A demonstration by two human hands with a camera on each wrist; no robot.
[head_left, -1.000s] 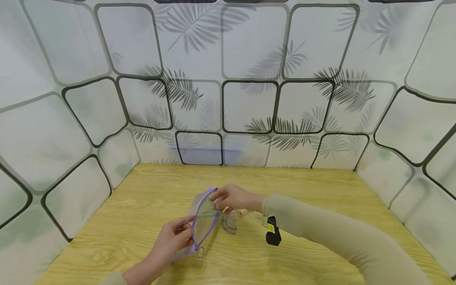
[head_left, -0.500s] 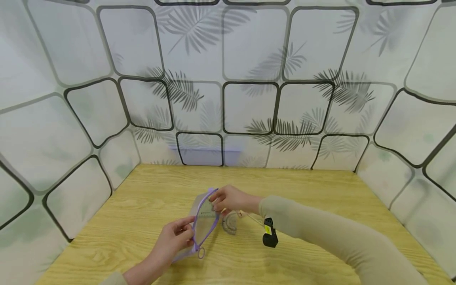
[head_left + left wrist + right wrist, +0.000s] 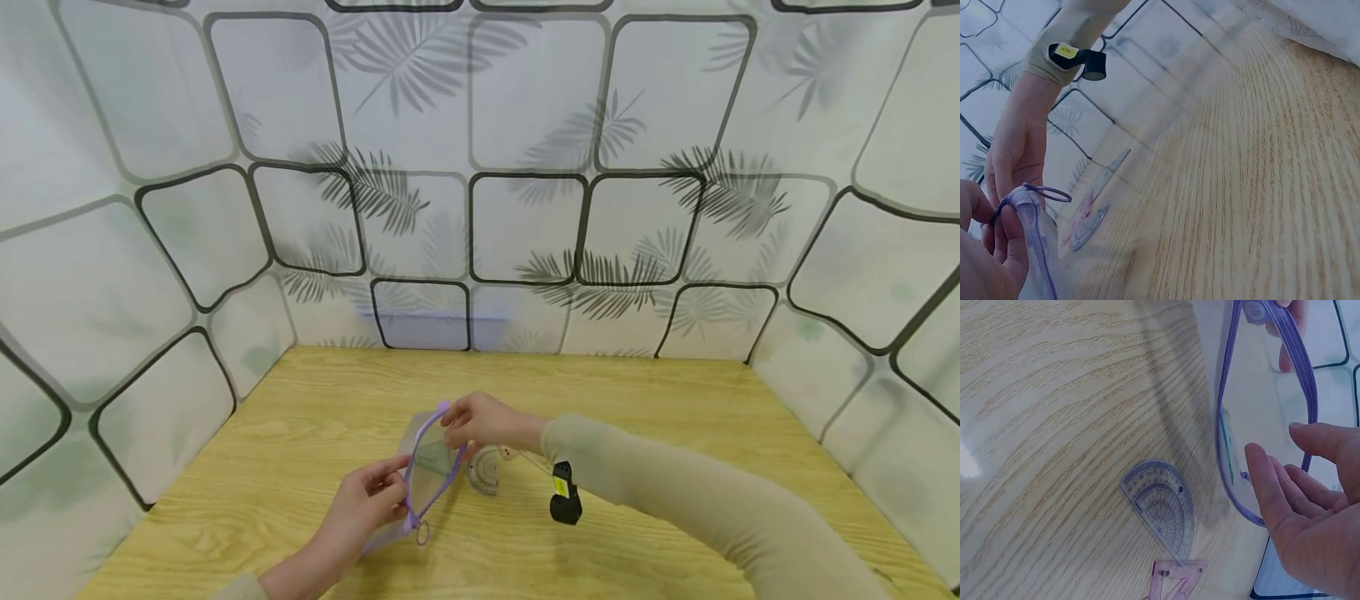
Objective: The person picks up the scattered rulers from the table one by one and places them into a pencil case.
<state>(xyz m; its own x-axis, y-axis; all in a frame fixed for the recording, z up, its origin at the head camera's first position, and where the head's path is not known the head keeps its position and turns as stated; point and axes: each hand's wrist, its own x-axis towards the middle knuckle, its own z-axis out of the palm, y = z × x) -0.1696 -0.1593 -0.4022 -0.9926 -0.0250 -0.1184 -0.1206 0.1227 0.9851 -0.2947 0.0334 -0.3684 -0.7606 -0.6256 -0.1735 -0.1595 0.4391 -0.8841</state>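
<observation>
My left hand (image 3: 367, 500) pinches the near edge of a clear zip pouch (image 3: 452, 479) with purple trim, its mouth spread wide. A ring-shaped zipper pull (image 3: 1050, 193) hangs at the pouch's near corner. At the mouth's far end is my right hand (image 3: 483, 421), thumb and fingers apart at the rim in the right wrist view. A clear, green-tinted set square (image 3: 435, 456) lies inside the pouch; in the right wrist view its edge (image 3: 1229, 450) shows beyond the fingertips, apart from them. A clear protractor (image 3: 482, 471) lies on the table beside the pouch.
A pink set square (image 3: 1175, 575) lies by the protractor, partly hidden behind the right arm in the head view. Close to them is a long clear ruler-like piece (image 3: 1109, 175). Patterned curtain walls (image 3: 525, 225) enclose the wooden table (image 3: 637, 550) at the back and sides.
The green-tinted set square has left the right hand's fingers and dropped lower into the pouch, tilting. The right hand has shifted slightly; the left hand keeps its hold on the pouch.
</observation>
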